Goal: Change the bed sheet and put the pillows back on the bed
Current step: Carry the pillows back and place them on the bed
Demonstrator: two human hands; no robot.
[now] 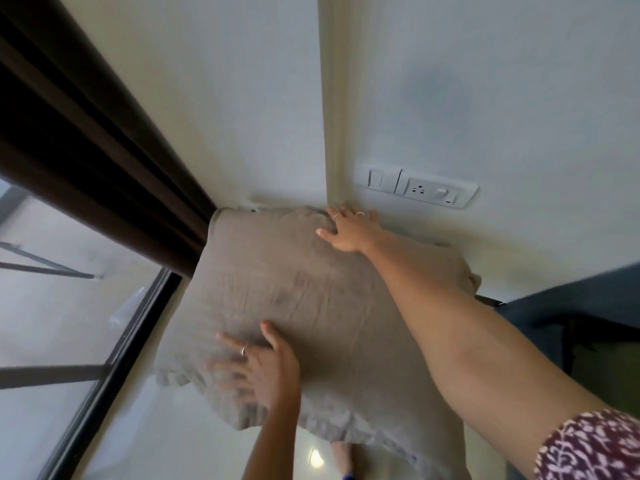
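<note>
Pillow-handling step: grey pillow point(311, 306) held up against the wall corner, left hand point(256, 368) and right hand point(349, 230) flat-fingered on it; next needs a firmer grip.

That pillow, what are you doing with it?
A person has both hands on a big grey-brown pillow. The right hand reaches out to its far top edge, close to the wall and just below the switch and socket plate. The left hand lies flat on the near side, fingers spread. A dark curtain hangs at the left beside a window. The bed itself cannot be seen here, so where the pillow will land is unclear.
</note>
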